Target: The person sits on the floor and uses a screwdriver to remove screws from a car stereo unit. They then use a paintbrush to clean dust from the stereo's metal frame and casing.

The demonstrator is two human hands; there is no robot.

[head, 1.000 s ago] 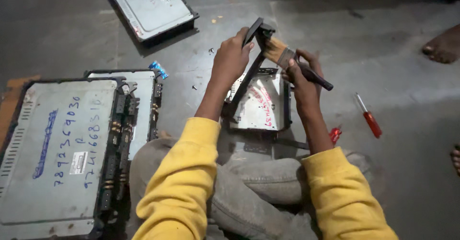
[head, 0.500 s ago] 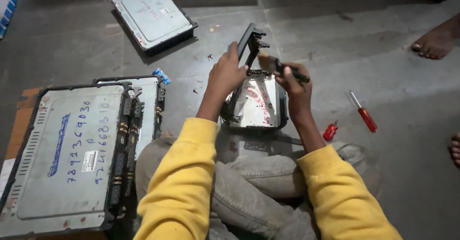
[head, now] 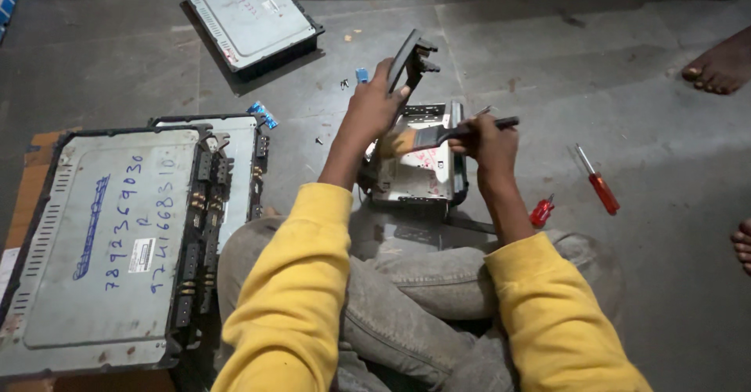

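Left hand (head: 374, 109) is clamped on a black panel (head: 408, 59) above an open metal chassis (head: 418, 169) while right hand (head: 489, 138) grips a paintbrush (head: 438, 135) whose bristles rest on the chassis

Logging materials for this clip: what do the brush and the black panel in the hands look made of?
Brush: pale bristles, dark handle, likely plastic or painted wood; right hand grips it. Black panel: matte moulded plastic by its clips, held by left hand.
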